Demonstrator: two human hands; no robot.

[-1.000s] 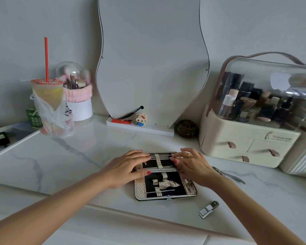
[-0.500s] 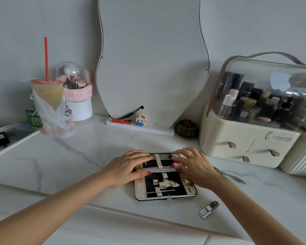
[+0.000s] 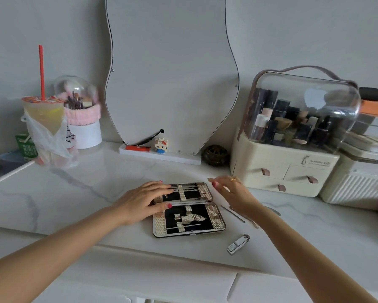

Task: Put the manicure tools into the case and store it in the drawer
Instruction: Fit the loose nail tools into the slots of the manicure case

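My left hand (image 3: pixel 143 201) presses flat on the open manicure case (image 3: pixel 188 209) near the table's (image 3: pixel 74 193) front edge. My right hand (image 3: pixel 233 193) hovers spread and empty. Next: collect the nail clipper (image 3: pixel 238 244) lying right of the case.

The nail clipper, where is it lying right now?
The nail clipper lies on the marble counter, lower right in the head view, just right of the open case and untouched by either hand.
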